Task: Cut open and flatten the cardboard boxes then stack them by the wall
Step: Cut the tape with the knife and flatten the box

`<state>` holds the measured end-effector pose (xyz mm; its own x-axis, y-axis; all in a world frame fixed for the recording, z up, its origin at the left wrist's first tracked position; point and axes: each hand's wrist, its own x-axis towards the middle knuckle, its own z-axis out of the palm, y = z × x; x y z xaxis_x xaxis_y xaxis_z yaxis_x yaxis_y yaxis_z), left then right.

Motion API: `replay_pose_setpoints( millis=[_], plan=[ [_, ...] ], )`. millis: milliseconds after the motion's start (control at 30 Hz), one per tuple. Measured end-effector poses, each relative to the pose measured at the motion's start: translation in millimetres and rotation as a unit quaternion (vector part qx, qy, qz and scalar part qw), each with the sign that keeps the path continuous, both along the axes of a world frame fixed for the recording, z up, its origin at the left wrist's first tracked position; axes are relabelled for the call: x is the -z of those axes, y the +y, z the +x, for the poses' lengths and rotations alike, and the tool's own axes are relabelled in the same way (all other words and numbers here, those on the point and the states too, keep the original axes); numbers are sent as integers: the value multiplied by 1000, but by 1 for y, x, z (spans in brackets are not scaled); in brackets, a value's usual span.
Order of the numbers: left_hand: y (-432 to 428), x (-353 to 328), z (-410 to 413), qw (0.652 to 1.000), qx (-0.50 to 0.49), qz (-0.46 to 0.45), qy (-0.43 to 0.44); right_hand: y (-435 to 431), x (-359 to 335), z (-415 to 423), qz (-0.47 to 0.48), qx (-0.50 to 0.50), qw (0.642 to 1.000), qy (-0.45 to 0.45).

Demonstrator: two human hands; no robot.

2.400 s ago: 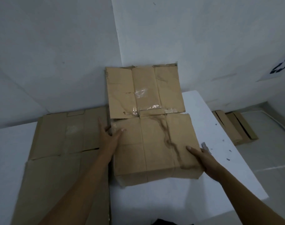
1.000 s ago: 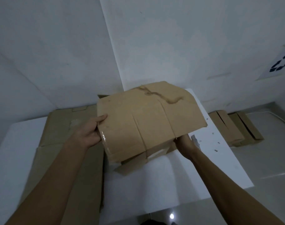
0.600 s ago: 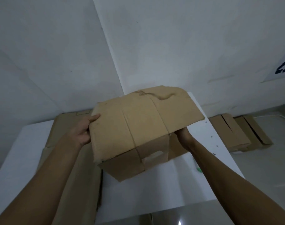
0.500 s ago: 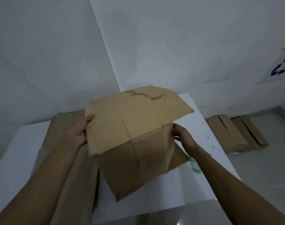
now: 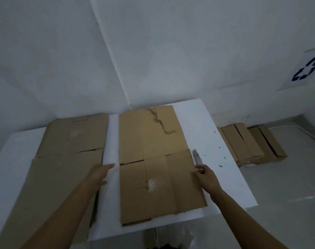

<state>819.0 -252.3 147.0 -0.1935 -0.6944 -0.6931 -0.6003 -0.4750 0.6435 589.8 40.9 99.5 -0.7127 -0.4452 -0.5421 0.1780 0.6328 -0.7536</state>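
Note:
A flattened cardboard box [image 5: 156, 159] lies open on the white table [image 5: 216, 133], its stained end toward the wall corner and a patch of clear tape near me. My left hand [image 5: 99, 174] hovers with straight fingers just beside the box's left edge. My right hand [image 5: 205, 175] is at the box's right edge, thumb and curled fingers pinching the cardboard. A grey box cutter [image 5: 197, 156] lies on the table just beyond my right hand, partly under that edge.
A larger flattened cardboard sheet [image 5: 63, 159] covers the table's left side. Several folded boxes [image 5: 242, 142] lie on the floor by the right wall, under a recycling sign [image 5: 305, 71]. Small scraps dot the table's right part.
The box was lifted in both hands, turned over and unfolded. Now it lies flat on the table, and my left hand has let go of it.

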Motion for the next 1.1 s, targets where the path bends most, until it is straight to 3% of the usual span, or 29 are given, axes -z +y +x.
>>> replay_pose_setpoints(
  millis=[167, 400, 533, 667, 733, 833, 933, 1100],
  plan=[
    [74, 42, 25, 994, 45, 67, -72, -6, 6, 8, 67, -55, 995, -43],
    [94, 70, 42, 995, 33, 31, -87, -8, 2, 8, 63, -59, 993, -84],
    [93, 63, 62, 996, 53, 69, -31, -2, 7, 9, 32, -74, 983, -163],
    [93, 35, 83, 981, 89, 155, 75, -3, 2, 4, -70, 70, 976, -194],
    [91, 19, 95, 973, 94, 186, 101, -8, 0, -1, -86, 22, 970, -226],
    [87, 7, 112, 970, 87, 199, 109, -27, -3, -1, -79, 12, 979, -186],
    [87, -4, 118, 982, 70, 130, 114, -52, 1, 6, -45, -18, 992, -113],
    [75, -31, 124, 988, 105, -58, 100, -86, -10, 37, -87, -43, 995, 12]
  ],
)
